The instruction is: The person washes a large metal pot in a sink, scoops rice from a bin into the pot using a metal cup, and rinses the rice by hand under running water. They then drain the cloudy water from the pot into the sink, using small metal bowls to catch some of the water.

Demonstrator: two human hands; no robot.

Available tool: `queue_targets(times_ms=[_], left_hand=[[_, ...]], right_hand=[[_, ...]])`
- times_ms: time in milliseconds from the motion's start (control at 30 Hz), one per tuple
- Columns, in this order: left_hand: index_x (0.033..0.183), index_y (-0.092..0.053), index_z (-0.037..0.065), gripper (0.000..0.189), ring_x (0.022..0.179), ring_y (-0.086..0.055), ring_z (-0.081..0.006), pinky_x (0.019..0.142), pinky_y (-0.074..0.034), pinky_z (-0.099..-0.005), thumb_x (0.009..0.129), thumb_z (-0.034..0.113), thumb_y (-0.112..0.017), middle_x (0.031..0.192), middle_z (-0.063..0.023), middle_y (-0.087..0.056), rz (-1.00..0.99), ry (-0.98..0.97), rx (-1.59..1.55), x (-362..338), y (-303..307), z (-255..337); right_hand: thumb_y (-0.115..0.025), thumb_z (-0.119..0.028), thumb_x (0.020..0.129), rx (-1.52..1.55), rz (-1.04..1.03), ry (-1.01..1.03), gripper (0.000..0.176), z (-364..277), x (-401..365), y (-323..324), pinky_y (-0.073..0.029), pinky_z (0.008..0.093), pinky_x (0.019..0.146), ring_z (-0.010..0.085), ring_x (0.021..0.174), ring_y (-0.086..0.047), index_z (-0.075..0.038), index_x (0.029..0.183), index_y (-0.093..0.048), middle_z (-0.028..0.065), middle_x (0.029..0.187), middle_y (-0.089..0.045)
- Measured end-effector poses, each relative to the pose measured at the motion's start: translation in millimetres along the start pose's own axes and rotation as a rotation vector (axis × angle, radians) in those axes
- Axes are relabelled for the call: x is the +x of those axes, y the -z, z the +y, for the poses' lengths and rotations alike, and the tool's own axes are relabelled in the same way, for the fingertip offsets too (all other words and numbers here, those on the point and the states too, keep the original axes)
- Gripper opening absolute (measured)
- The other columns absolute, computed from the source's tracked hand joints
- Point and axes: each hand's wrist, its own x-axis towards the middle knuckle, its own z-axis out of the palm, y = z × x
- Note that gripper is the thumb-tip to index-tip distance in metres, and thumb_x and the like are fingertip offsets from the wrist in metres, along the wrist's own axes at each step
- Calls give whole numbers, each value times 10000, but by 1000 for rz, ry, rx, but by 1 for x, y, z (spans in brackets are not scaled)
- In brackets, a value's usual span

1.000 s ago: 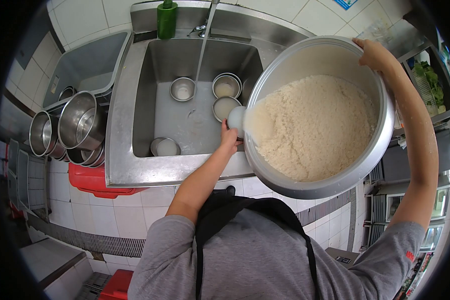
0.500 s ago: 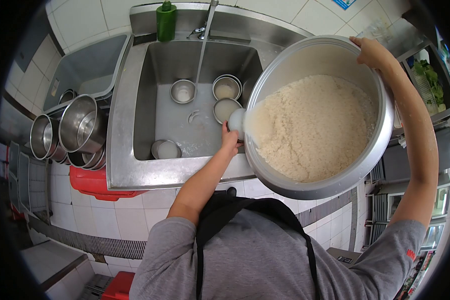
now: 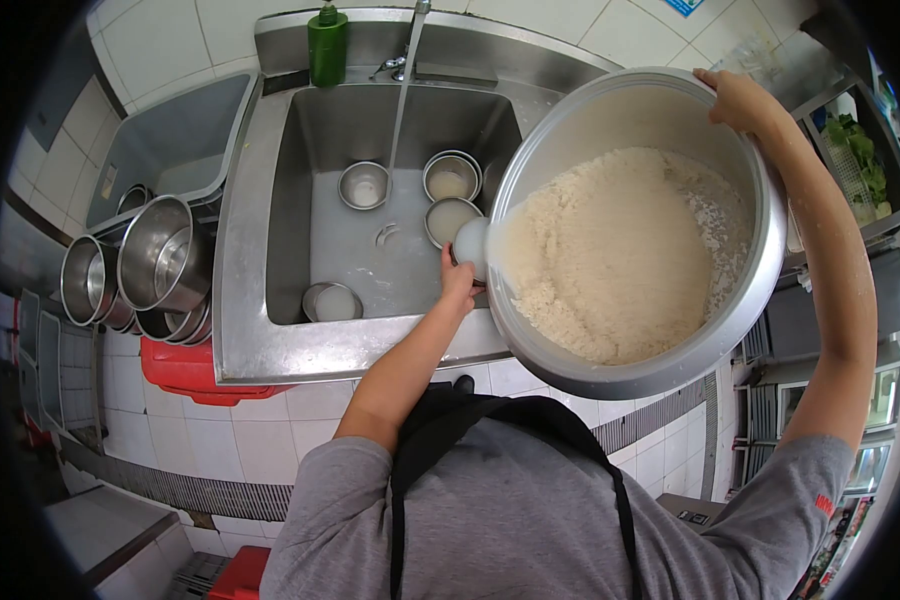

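1. Head view: the person holds a large metal pot [image 3: 760, 260] tipped steeply, with its mouth facing the camera. Its low lip hangs over the near right corner of the steel sink [image 3: 250, 300], seemingly so that any runoff lands in the basin and not on the floor tiles.
2. The rice [image 3: 610, 260] sits inside the pot, slumped toward the low left side. The upper right of the pot's floor shows only scattered grains and a wet film.
3. The right hand [image 3: 735, 100] is closed over the pot's high far rim, arm stretched out. This grip probably carries the weight and sets the tilt.
4. The left hand [image 3: 458, 280] is at the low lip, its fingers curled around a small white bowl [image 3: 468, 242] pressed against the rim. Placed there, the bowl appears to act as a guard that keeps the grains back at the pouring edge. The fingertips are hidden behind the bowl.
5. Four small steel bowls [image 3: 452, 175] stand apart on the sink floor, some holding cloudy liquid. One of them sits under the thin line coming down from the tap [image 3: 402, 100].
6. A green bottle [image 3: 326, 45] stands on the ledge behind the basin, within reach and out of the way.
7. Well to the left, nested steel mixing bowls [image 3: 155, 255] lie tilted on their sides above a red crate [image 3: 185, 365].
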Motion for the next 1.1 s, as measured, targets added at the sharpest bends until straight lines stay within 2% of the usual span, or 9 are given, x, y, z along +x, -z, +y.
queue_targets(times_ms=[367,567,667,767,867,900,933,1033,1100], left_hand=[[1310,-145,234,704,982,-476,-280,720,-451,-466,698,-32,-366,1223,-103,-347,13,-72,-13,-1,5,4],[1311,-144,240,701,979,-476,-281,732,-441,-477,700,-19,-372,1216,-104,-354,21,-41,0,1,5,8],[1311,-147,242,703,989,-470,-292,743,-433,-486,699,-12,-380,1218,-108,-353,23,-28,14,2,5,9],[1311,-150,245,707,1001,-462,-303,758,-421,-500,693,-2,-388,1225,-113,-347,42,-23,26,4,7,10],[1310,-149,250,719,1011,-455,-314,768,-412,-512,680,6,-395,1232,-114,-339,70,-22,40,7,7,10],[1309,-148,251,724,1014,-453,-317,768,-412,-512,675,8,-398,1236,-113,-334,81,-20,50,9,9,10],[1308,-147,253,729,1016,-452,-321,768,-413,-512,669,11,-400,1239,-112,-329,93,-21,56,10,10,9],[1306,-146,256,743,1025,-447,-324,750,-427,-503,654,13,-406,1250,-108,-311,110,-24,41,9,10,10],[1305,-146,259,750,1033,-441,-324,737,-437,-501,647,13,-408,1257,-106,-298,98,-22,50,12,14,9]], right_hand=[[-605,-54,579,33,46,56,659,18,20,-18,-481,339,598,265,677,-596,-175,1206,-438,155,827,-610],[-628,-70,574,69,64,107,660,30,36,-28,-457,336,684,268,774,-592,-167,1201,-445,157,898,-604],[-631,-60,578,201,101,134,624,48,40,-41,-419,327,772,291,870,-562,-146,1175,-473,176,960,-583],[-654,-107,582,213,197,116,590,73,43,-64,-417,328,778,301,890,-560,-109,1150,-492,182,973,-577],[-659,-201,627,234,116,-34,514,111,50,-113,-422,333,770,295,902,-561,-42,1094,-516,181,966,-576],[-658,-225,639,167,199,-34,483,121,48,-140,-428,330,760,279,884,-570,-39,1067,-531,177,938,-583],[-667,-263,650,355,136,-37,481,150,57,-178,-435,328,742,267,859,-577,-39,1055,-538,164,923,-591],[-686,-345,645,511,243,-151,541,203,71,-309,-438,320,740,248,853,-582,-47,1071,-539,145,924,-603],[-697,-374,622,527,200,-251,592,183,64,-336,-433,315,755,245,874,-580,-52,1090,-532,143,937,-603]])
